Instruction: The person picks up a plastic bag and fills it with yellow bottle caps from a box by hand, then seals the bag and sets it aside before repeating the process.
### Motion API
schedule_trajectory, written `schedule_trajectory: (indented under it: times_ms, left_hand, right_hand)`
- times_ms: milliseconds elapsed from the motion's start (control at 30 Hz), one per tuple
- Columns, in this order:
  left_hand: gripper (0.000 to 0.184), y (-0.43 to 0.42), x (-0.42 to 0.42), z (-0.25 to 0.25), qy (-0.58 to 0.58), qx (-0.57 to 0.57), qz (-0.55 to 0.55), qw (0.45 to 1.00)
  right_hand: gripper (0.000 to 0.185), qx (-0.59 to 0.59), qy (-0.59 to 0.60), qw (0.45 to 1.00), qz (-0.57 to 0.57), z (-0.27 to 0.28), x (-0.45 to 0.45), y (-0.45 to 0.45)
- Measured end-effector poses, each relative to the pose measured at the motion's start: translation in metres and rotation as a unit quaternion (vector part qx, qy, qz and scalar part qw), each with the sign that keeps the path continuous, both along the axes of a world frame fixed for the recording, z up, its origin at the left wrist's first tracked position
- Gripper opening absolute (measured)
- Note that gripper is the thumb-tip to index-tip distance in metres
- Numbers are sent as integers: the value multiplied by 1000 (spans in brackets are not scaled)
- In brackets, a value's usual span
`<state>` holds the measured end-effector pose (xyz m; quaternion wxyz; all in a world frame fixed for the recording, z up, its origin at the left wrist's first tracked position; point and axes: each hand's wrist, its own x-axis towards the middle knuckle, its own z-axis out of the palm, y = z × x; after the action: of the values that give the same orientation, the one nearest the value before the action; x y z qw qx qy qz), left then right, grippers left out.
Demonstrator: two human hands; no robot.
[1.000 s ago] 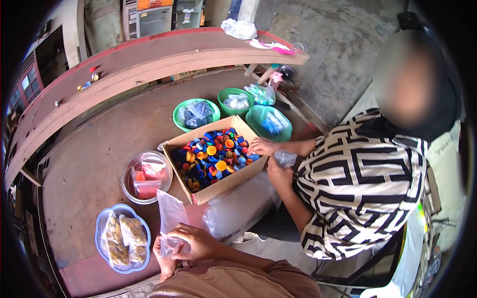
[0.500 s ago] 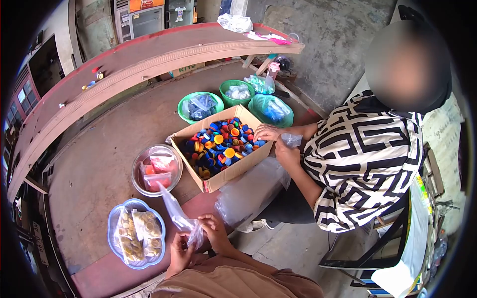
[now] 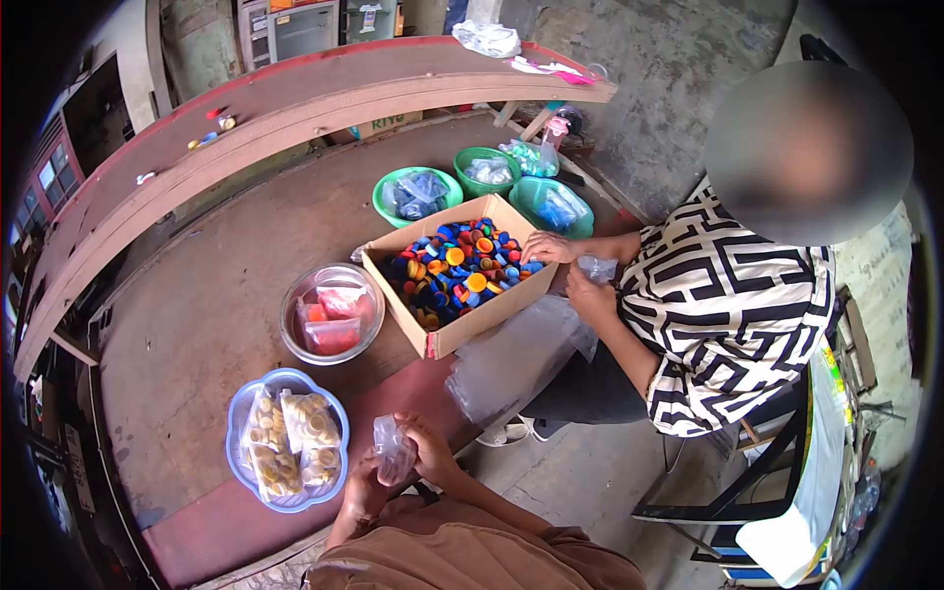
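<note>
"What do our hands hold?"

"We have a crumpled clear bag (image 3: 393,452) at the near edge of the table (image 3: 216,305). Our left hand (image 3: 364,489) pinches its lower left side, and our right hand (image 3: 427,450) grips its right side, fingers curled. We can't tell exactly how each fingertip sits."

"And what lies around us?"

"Just left of our hands we see a blue scalloped tray (image 3: 233,423) with packets of pale yellow caps (image 3: 272,442). Beyond it, a round bowl (image 3: 288,329) bears reddish packets (image 3: 334,336). Right of the bowl, farther than our hands, stands an open carton (image 3: 492,320) of mixed bright caps (image 3: 457,280)."

"Who's on the right?"

"A co-worker in a patterned top (image 3: 733,305). One of their hands (image 3: 551,248) reaches over the carton's right edge; the other (image 3: 590,297) holds a small plastic bag (image 3: 598,268). Flat clear plastic (image 3: 511,354) lies between us, near the carton."
</note>
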<state>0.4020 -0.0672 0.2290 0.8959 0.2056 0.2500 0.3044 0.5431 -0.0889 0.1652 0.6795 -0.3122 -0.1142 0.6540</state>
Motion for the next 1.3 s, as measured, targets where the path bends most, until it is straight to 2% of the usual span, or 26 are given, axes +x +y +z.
schedule_trajectory:
  times_ms: [33, 133, 233, 267, 333, 367, 433, 467, 567, 600, 700, 733, 833, 967, 1000, 1033, 1100, 1167, 1233, 1300]
  left_hand:
    - [33, -1, -3, 0, -11, -12, -18, 1000]
    - [42, -4, -18, -2, 11, -36, 27, 999]
    - [45, -6, -27, -28, 58, -42, 53, 996]
    - [43, -8, -28, -27, 45, -10, 47, 998]
    - [34, -9, -37, -33, 28, -55, 29, 998]
    - [29, -6, -45, -41, 17, -72, 13, 997]
    - [22, 2, -48, -44, -63, -74, 101, 990]
    - [19, 5, -47, -36, -126, -90, 130, 979]
    - [19, 8, -37, -32, -39, -107, 140, 984]
    - [23, 7, -37, -26, 49, -93, 117, 988]
    - [30, -4, -33, -8, 111, -41, -15, 993]
    - [35, -5, -28, -13, 96, 24, -58, 993]
    - [31, -10, -23, -10, 99, -11, -48, 994]
    - [16, -6, -13, -5, 39, -77, 141, 986]
    - [17, -5, -9, -11, 2, -70, 138, 988]
    - [18, -4, -6, -18, -35, -61, 136, 988]
    - [19, -6, -3, -14, -31, -36, 67, 997]
    - [27, -8, 0, -28, -36, -20, -28, 999]
    - [38, -14, 24, -34, 58, -53, -9, 997]
    - [42, -12, 43, -24, -25, -67, 86, 994]
  right_hand:
    - [22, -5, -5, 1000, -5, 4, -4, -2]
    - [22, -17, -26, 999, -27, 23, -18, -9]
    - [21, -27, -26, 999, -38, 38, -25, -9]
    - [21, -26, -7, 999, -22, 35, -25, -11]
    - [19, -23, 29, 999, 3, 29, -24, -13]
    - [19, -44, 9, 998, 43, 30, -23, -12]
    - [19, -87, -28, 989, 119, 31, -23, -12]
    - [15, -61, -14, 987, 145, 24, -27, -14]
    - [15, -81, -69, 987, 121, 33, -32, -13]
    - [17, -90, -65, 987, 116, 42, -21, -12]
    - [18, 22, 57, 997, 41, 40, -2, -2]
    - [19, -28, 66, 997, 31, 53, -4, -3]
    - [22, -33, 47, 991, 123, 54, 7, 1]
    - [25, 13, -102, 944, 314, 66, 34, 8]
    - [25, 32, -156, 928, 336, 60, 36, 9]
    - [25, 17, -156, 946, 283, 55, 33, 11]
    - [25, -13, -156, 972, 173, 49, 29, 16]
    - [26, -40, -125, 971, 199, 64, 49, 23]
    - [26, -24, -85, 965, 246, 69, 68, 28]
    - [28, -18, -43, 955, 292, 53, 87, 39]
